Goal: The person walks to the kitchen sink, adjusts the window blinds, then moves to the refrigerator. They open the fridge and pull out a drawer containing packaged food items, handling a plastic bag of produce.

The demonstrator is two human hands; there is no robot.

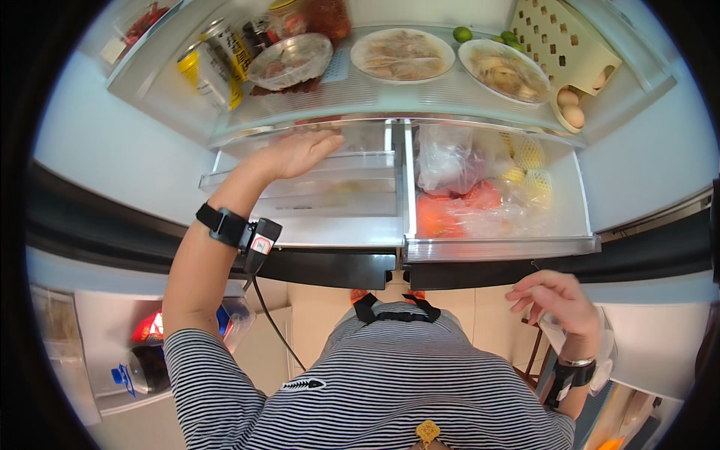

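My left hand [306,154] reaches over the left clear drawer [337,211] of an opened refrigerator, with its fingers towards the drawer's rear; whether it touches anything there I cannot tell. That drawer is pulled out less than the right drawer [500,249], which holds a knotted clear plastic bag [445,160], a red bag of orange fruit [450,216] and fruits in yellow foam nets [529,153]. Low at the right, near the right door, my right hand [554,301] hangs in the air with bent fingers, holding nothing.
On the shelf above stand cans [211,73], a covered bowl [291,61], two film-covered plates [403,55] [504,71], limes [462,34] and an egg holder [568,50] with eggs [572,115]. A dark bottle [149,368] lies in the left door's rack.
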